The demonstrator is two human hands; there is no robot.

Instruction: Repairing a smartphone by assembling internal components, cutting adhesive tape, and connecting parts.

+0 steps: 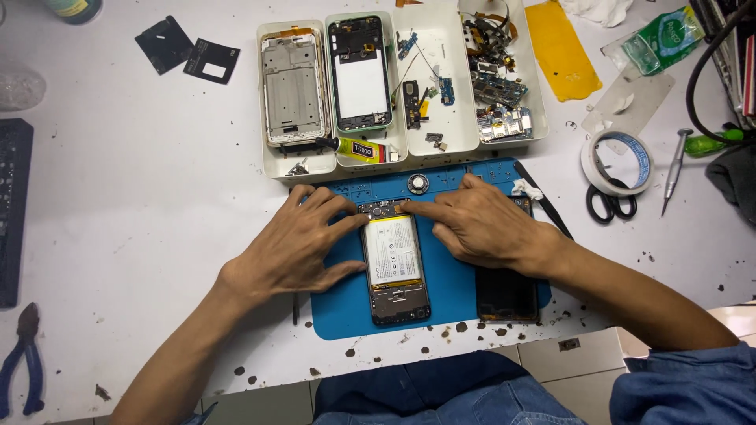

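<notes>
An opened phone with its pale battery exposed lies on a blue work mat. My left hand rests flat against the phone's left side, thumb along its edge, fingertips at the top left corner. My right hand lies at the upper right, its index finger pressing on the phone's top end near the camera. Under my right forearm a second dark phone or panel lies on the mat. Neither hand holds a tool.
A white compartment tray behind the mat holds phone frames, circuit boards and a glue tube. To the right lie a tape roll, black scissors and a screwdriver. Blue-handled pliers lie at left.
</notes>
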